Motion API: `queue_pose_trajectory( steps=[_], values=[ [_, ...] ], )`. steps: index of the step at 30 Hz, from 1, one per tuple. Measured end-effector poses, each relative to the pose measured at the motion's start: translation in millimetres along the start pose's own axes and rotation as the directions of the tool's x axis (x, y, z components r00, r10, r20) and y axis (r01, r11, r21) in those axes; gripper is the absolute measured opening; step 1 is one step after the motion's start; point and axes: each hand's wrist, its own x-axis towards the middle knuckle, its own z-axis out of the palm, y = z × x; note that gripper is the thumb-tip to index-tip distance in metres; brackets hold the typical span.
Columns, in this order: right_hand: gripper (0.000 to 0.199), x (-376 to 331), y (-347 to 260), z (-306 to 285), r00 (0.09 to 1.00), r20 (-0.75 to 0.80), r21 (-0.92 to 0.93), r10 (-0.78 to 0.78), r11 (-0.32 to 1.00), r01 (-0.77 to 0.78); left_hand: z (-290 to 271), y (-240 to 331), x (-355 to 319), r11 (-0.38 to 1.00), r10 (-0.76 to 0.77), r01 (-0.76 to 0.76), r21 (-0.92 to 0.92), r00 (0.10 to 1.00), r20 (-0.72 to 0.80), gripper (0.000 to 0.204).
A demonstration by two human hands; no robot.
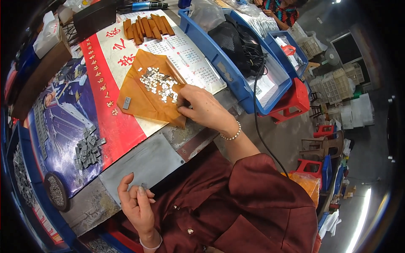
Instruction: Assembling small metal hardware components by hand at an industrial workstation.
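Left hand (136,201), nearest, palm up at the worktop's near edge: fingers curled, thumb and forefinger pinching one small grey chip (144,185). White band on that wrist.

Just beyond it, a bare grey plate (143,162) lies flat on the worktop (90,206).

Left of the plate: a loose heap of dark grey blocks (87,148) on a blue poster (63,126). Nearer the left rim, a round black dish (56,190) of fine grey bits.

Right hand (201,107), bead bracelet on the wrist, reaches across to an amber sheet (139,101). Fingers bent down, tips pressed on the sheet's right edge beside a scatter of silver chips (160,84). Cannot tell whether it grips a chip; fingertips are hidden under the hand. One lone grey block (127,103) sits on the sheet's left part, apart from the scatter.

The sheet rests on a red-and-white calendar (185,55). Beyond it, a row of brown sticks (147,27) lies side by side on the calendar's far end.

Right of the calendar: a long blue tray (219,63) holding a black mesh bundle (236,42) with a black cable (257,114) trailing off over the worktop edge. A red stool (295,99) stands beside the tray.

Far edge: another person's patterned sleeve (280,10).
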Motion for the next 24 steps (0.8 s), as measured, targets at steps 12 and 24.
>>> queue_pose_trajectory(
  steps=[12, 24],
  values=[
    [0.012, -11, -45, 3, 1.000, 0.021, 0.177, -0.007, 0.984, 0.004, -2, -1, -1, 0.998, 0.016, -0.015, 0.059, 1.000, -0.014, 0.021],
    [0.017, -49, -121, 63, 0.974, 0.056, 0.770, -0.220, 0.631, 0.099, 0, 3, -14, 0.995, 0.026, -0.041, -0.091, 0.987, -0.156, 0.011]
  ],
)
